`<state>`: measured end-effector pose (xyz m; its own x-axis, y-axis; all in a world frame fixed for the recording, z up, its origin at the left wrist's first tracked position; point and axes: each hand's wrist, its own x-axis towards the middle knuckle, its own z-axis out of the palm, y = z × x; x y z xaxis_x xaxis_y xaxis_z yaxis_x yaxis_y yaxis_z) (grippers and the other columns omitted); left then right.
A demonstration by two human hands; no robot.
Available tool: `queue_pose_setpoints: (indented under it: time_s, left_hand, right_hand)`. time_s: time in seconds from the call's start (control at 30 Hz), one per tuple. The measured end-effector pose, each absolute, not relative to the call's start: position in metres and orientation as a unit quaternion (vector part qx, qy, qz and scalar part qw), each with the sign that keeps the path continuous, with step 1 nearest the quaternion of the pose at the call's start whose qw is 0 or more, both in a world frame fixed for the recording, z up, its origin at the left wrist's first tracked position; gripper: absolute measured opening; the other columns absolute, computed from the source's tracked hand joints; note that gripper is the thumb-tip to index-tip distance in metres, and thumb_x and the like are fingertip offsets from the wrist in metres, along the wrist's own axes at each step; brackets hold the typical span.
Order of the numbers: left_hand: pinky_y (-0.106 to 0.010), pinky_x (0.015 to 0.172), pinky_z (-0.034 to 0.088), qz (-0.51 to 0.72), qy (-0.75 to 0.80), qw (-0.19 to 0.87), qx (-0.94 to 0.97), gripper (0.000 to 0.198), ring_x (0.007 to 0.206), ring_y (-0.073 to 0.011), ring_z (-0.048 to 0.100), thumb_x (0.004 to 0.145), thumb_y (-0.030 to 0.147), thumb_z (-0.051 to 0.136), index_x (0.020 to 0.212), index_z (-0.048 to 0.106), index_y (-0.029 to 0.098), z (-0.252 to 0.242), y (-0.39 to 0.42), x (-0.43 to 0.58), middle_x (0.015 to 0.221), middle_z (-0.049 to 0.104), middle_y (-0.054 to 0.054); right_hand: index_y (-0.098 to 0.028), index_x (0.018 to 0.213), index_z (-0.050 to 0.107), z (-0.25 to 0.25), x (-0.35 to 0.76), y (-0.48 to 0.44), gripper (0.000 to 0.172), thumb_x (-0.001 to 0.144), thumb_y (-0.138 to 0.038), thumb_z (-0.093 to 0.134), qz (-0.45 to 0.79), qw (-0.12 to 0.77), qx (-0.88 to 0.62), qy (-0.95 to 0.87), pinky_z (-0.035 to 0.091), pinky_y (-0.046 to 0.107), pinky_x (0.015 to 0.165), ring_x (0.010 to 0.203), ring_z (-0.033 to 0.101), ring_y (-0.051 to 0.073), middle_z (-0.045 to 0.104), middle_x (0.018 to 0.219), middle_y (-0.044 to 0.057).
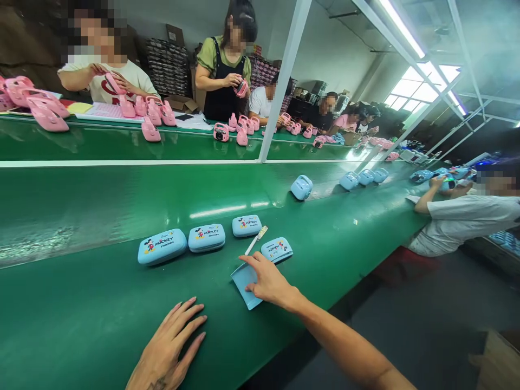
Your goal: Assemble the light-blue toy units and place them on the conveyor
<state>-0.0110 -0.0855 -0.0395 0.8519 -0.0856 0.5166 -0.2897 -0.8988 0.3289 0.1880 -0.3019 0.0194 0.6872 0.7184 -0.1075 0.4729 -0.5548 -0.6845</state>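
Note:
My right hand [270, 279] is on a flat light blue piece [244, 279], its thumb on the face and index finger stretched along the top edge. Part of the piece is hidden under the hand. Just beyond the index finger lies a slim white stick [257, 239] with a yellowish printed end. A light blue Mickey case [278, 248] sits right behind this hand, its print turned around. Three more such cases, a left one [162, 247], a middle one [206, 238] and a right one [247, 225], stand farther back. My left hand [168, 344] rests empty on the green surface, fingers spread.
A white post [284, 81] and a pale rail [130, 163] divide this green bench from another behind. Light blue rounded items [301, 187] stand farther right. Across, several people handle pink items [151, 129]. A person in a white shirt [471, 216] sits at right.

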Motion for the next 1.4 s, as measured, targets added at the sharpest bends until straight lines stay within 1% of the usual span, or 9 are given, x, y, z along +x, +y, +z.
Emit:
queue_pose_setpoints:
  time_s: [0.2, 0.33, 0.47, 0.6, 0.77, 0.87, 1.03, 1.2, 1.4]
  left_hand:
    - [-0.045, 0.103, 0.056, 0.256, -0.086, 0.205, 0.941, 0.027, 0.116, -0.0274, 0.070, 0.095, 0.039, 0.057, 0.115, 0.074, 0.031, -0.043, -0.088, -0.011, 0.119, 0.076, -0.003]
    - [-0.045, 0.101, 0.057, 0.270, -0.092, 0.194, 0.938, 0.027, 0.115, -0.0269, 0.070, 0.097, 0.040, 0.054, 0.109, 0.075, 0.029, -0.047, -0.087, -0.010, 0.118, 0.076, -0.004]
    - [-0.042, 0.101, 0.057, 0.286, -0.111, 0.176, 0.936, 0.028, 0.114, -0.0255, 0.071, 0.097, 0.042, 0.054, 0.108, 0.075, 0.027, -0.046, -0.085, -0.009, 0.118, 0.076, -0.004]
    - [-0.041, 0.100, 0.057, 0.298, -0.116, 0.157, 0.934, 0.027, 0.112, -0.0253, 0.071, 0.097, 0.042, 0.055, 0.109, 0.074, 0.027, -0.043, -0.085, -0.006, 0.117, 0.077, -0.004]
    - [-0.039, 0.096, 0.059, 0.306, -0.130, 0.136, 0.933, 0.026, 0.111, -0.0249, 0.072, 0.095, 0.041, 0.058, 0.110, 0.073, 0.027, -0.041, -0.083, -0.002, 0.117, 0.076, -0.003]
    - [-0.038, 0.098, 0.057, 0.308, -0.136, 0.155, 0.929, 0.027, 0.113, -0.0244, 0.071, 0.095, 0.041, 0.058, 0.113, 0.073, 0.028, -0.040, -0.081, -0.002, 0.116, 0.077, -0.002]
    - [-0.039, 0.098, 0.057, 0.308, -0.132, 0.153, 0.930, 0.029, 0.112, -0.0253, 0.071, 0.095, 0.042, 0.057, 0.116, 0.072, 0.028, -0.039, -0.080, -0.003, 0.116, 0.077, -0.003]
    - [-0.039, 0.098, 0.057, 0.309, -0.139, 0.150, 0.929, 0.026, 0.111, -0.0252, 0.071, 0.095, 0.041, 0.058, 0.112, 0.073, 0.028, -0.041, -0.079, -0.003, 0.116, 0.077, -0.003]
    - [-0.039, 0.100, 0.056, 0.306, -0.129, 0.169, 0.928, 0.029, 0.114, -0.0249, 0.070, 0.094, 0.042, 0.059, 0.116, 0.073, 0.029, -0.047, -0.079, -0.004, 0.117, 0.076, -0.003]
  right_hand:
    - [-0.019, 0.107, 0.066, 0.017, 0.195, -0.333, 0.044, 0.066, -0.032, 0.073, 0.355, 0.699, -0.620, -0.043, 0.057, 0.046, 0.090, 0.098, 0.071, 0.028, 0.073, 0.100, 0.007]
    - [-0.016, 0.121, 0.063, 0.037, 0.205, -0.367, 0.051, 0.082, -0.049, 0.061, 0.377, 0.793, -0.478, 0.003, 0.051, 0.056, 0.102, 0.127, 0.062, 0.034, 0.067, 0.131, 0.016]
    - [-0.023, 0.138, 0.054, 0.057, 0.227, -0.397, 0.060, 0.085, -0.050, 0.062, 0.288, 0.825, -0.482, -0.056, 0.048, 0.057, 0.106, 0.128, 0.061, 0.034, 0.063, 0.139, 0.014]
    - [-0.033, 0.154, 0.037, 0.063, 0.256, -0.407, 0.081, 0.083, -0.050, 0.070, 0.206, 0.659, -0.716, -0.103, 0.054, 0.050, 0.096, 0.104, 0.070, 0.027, 0.063, 0.130, 0.008]
    - [-0.019, 0.125, 0.068, 0.071, 0.274, -0.389, 0.047, 0.095, -0.053, 0.054, 0.141, 0.223, -0.947, -0.183, 0.049, 0.040, 0.096, 0.102, 0.068, 0.027, 0.070, 0.110, 0.012]
    - [-0.015, 0.115, 0.068, 0.073, 0.273, -0.363, 0.051, 0.100, -0.057, 0.044, 0.110, 0.085, -0.978, -0.156, 0.049, 0.039, 0.092, 0.105, 0.068, 0.030, 0.069, 0.114, 0.018]
    - [-0.015, 0.122, 0.065, 0.072, 0.272, -0.334, 0.066, 0.101, -0.066, 0.030, 0.114, 0.006, -0.979, -0.167, 0.052, 0.043, 0.088, 0.107, 0.070, 0.036, 0.071, 0.115, 0.022]
    - [-0.018, 0.139, 0.058, 0.083, 0.282, -0.351, 0.043, 0.103, -0.029, 0.039, 0.109, 0.001, -0.967, -0.231, 0.052, 0.046, 0.094, 0.116, 0.068, 0.035, 0.069, 0.128, 0.020]
    - [-0.026, 0.157, 0.038, 0.083, 0.300, -0.372, 0.094, 0.071, -0.004, 0.069, 0.194, 0.033, -0.857, -0.476, 0.031, 0.044, 0.123, 0.156, 0.024, 0.031, 0.021, 0.170, 0.011]
